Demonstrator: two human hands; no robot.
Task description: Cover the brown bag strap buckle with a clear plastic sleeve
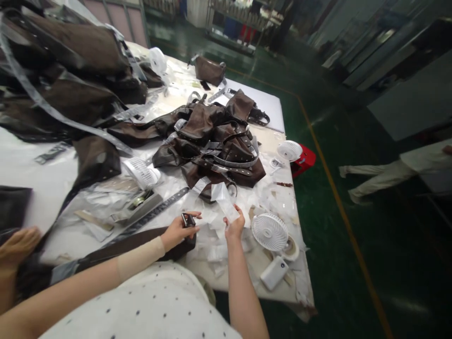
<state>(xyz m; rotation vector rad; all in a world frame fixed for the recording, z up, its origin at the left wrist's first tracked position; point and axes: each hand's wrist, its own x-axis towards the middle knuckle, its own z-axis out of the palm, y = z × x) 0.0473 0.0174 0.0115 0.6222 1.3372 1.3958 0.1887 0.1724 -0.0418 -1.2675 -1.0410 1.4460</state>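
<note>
My left hand (178, 231) is closed on a small black buckle-like piece (188, 220); its exact kind I cannot make out. Between the fingers and thumb of my right hand (235, 225), a translucent white plastic strip (223, 200) is pinched, its upper end folded over. Just beyond both hands lies a heap of dark brown leather bags (219, 146) with studded straps. Beneath my left wrist a dark brown leather piece (151, 242) rests on the table. Crumpled clear wrapping is scattered under and around my right hand.
To the right are a white fan (270, 232), a tape roll (291, 248) and a white phone-like device (274, 273) near the table edge. More white fans (141, 173) stand about. Large brown bags (70, 61) are piled at left. Another person's hand (21, 245) shows at the left edge.
</note>
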